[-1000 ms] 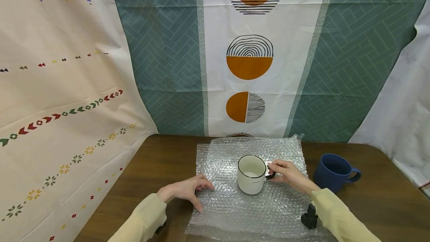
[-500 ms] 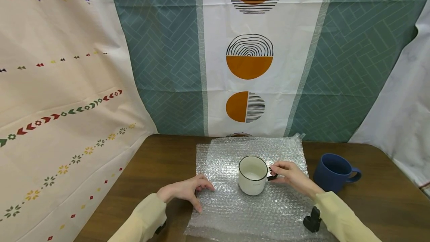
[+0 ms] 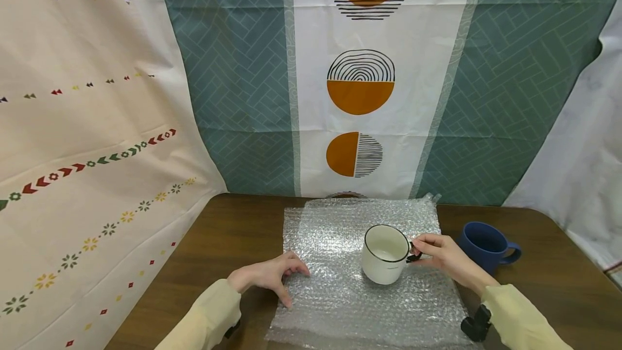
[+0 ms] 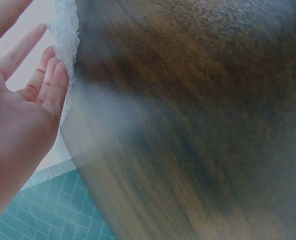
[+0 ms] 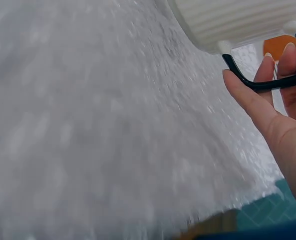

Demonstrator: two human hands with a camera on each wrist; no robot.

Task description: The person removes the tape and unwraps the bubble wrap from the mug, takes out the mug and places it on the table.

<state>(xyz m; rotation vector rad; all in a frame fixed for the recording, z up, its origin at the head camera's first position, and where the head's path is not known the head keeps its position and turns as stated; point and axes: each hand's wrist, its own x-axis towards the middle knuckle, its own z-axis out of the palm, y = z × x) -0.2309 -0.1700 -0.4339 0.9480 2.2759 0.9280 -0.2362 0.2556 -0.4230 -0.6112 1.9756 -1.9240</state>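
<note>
My right hand (image 3: 439,255) holds a white enamel mug (image 3: 381,266) by its black handle (image 5: 262,85), with fingers through the loop and the thumb against it. The mug leans slightly, its mouth with a dark rim facing up; whether its base touches the bubble wrap (image 3: 335,307) beneath is hard to tell. At the left edge of the bubble wrap rests my left hand (image 3: 269,274), fingers loosely bent and holding nothing. In the left wrist view, the fingers of the left hand (image 4: 25,100) lie beside the crinkled wrap edge (image 4: 67,45).
A blue mug (image 3: 481,247) stands on the wooden table (image 3: 544,285) right of the wrap, close behind my right forearm and partly hidden by the hand. Patterned cloths (image 3: 243,96) hang behind and to both sides of the table.
My right hand has moved the white mug to the right, toward the blue mug, and the white mug now leans a little. The left hand has stayed in place.
</note>
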